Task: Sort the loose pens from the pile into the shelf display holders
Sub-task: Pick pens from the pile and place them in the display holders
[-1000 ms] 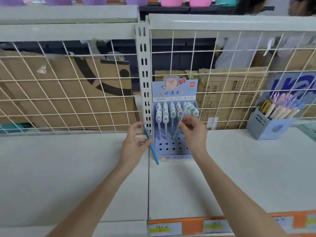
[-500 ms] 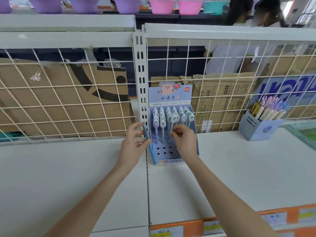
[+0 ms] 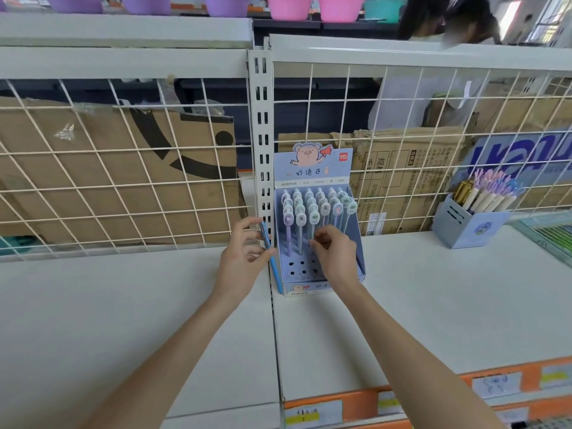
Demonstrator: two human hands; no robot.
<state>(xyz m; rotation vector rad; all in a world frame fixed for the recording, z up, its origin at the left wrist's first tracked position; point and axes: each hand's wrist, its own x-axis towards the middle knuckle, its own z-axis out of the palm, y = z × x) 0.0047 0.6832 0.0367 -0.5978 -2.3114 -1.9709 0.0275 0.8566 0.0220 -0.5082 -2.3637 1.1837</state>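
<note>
A pale blue display holder (image 3: pixel 312 178) with a pig header card stands on the white shelf (image 3: pixel 433 289) against the wire grid. Several pens with oval toppers (image 3: pixel 312 209) stand upright in its rows; a few holes in the front row are unfilled. My left hand (image 3: pixel 243 258) holds a blue pen (image 3: pixel 274 264), slanted down along the holder's left side. My right hand (image 3: pixel 335 253) is at the holder's front, its fingers pinching the lower shaft of a pen standing in the holder.
A second blue holder (image 3: pixel 467 226) full of pens stands at the right against the grid. Cardboard boxes (image 3: pixel 123 168) lie behind the wire grid. A tray of green pens (image 3: pixel 551 233) sits at the far right edge. Two people stand beyond the shelving.
My right hand has slid down from the pen tops to the lower shafts at the holder's front. My left hand keeps the blue pen beside the holder. The camera tilted up a little.
</note>
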